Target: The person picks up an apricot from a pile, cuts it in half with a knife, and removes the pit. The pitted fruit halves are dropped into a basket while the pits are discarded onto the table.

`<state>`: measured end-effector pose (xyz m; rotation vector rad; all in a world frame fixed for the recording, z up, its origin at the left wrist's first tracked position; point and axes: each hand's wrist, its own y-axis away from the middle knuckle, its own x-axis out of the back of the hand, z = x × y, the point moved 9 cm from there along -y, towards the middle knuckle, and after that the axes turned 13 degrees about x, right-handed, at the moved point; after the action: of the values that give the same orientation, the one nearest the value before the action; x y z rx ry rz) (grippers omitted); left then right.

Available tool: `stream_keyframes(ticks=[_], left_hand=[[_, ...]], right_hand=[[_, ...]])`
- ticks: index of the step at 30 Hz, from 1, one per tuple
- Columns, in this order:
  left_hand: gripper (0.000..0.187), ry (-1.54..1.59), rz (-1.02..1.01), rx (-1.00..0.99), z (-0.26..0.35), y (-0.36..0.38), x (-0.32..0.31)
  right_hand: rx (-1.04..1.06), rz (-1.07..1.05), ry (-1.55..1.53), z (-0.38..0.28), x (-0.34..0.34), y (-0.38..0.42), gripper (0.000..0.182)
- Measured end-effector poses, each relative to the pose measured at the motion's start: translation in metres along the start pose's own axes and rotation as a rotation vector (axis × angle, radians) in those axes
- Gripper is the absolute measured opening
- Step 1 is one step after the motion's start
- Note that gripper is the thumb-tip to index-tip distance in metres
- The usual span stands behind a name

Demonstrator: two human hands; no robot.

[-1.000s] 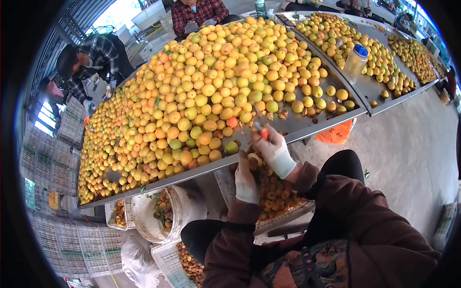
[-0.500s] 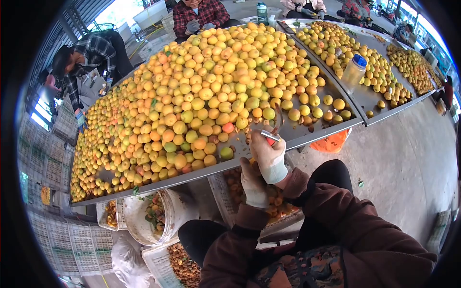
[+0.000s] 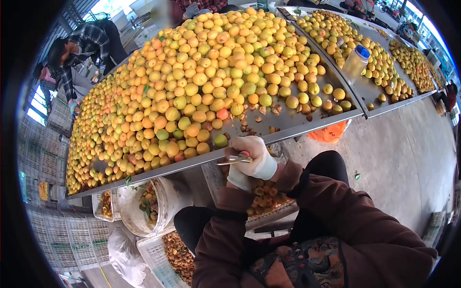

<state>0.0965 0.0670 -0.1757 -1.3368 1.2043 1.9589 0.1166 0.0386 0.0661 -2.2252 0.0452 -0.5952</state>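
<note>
My right hand (image 3: 254, 156), in a whitish glove, is closed around a small knife (image 3: 238, 159) with a red part on its handle; the blade points left. Just below and behind it is my left hand (image 3: 238, 177), also gloved and mostly covered by the right; its fingers and anything in them are hidden. Both hands are at the near metal edge of a table (image 3: 288, 133) heaped with yellow-orange fruit (image 3: 192, 81). Beneath them, a crate holds halved fruit (image 3: 266, 197).
A white bucket (image 3: 165, 206) with leafy scraps stands lower left, beside a crate of brown pieces (image 3: 178, 257). An orange bag (image 3: 329, 133) hangs under the table. A blue-lidded jar (image 3: 356, 62) stands on the table. A person in a checked shirt (image 3: 91, 45) leans in at left.
My right hand has moved down and left, away from the fruit, and the knife blade has swung from pointing up to pointing left. The left hand has shifted slightly left and is more covered.
</note>
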Motion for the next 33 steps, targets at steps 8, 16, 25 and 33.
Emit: stream_keyframes(ticks=[8,16,25,33], left_hand=[[0.039,-0.177,-0.292,0.082,0.016,0.045,-0.065],[0.047,-0.5,0.268,-0.345,0.033,0.076,-0.098],[0.034,-1.04,0.24,-0.048,0.009,0.086,-0.097],[0.04,-1.248,0.234,-0.091,-0.003,0.08,-0.1]], right_hand=[[-0.643,0.675,-0.796,0.065,0.046,0.014,0.029],[-0.156,-0.276,0.292,0.017,0.02,0.011,0.027],[-0.474,0.047,0.262,0.074,0.084,0.008,0.042],[-0.619,-0.182,0.876,0.188,0.166,0.06,0.032]])
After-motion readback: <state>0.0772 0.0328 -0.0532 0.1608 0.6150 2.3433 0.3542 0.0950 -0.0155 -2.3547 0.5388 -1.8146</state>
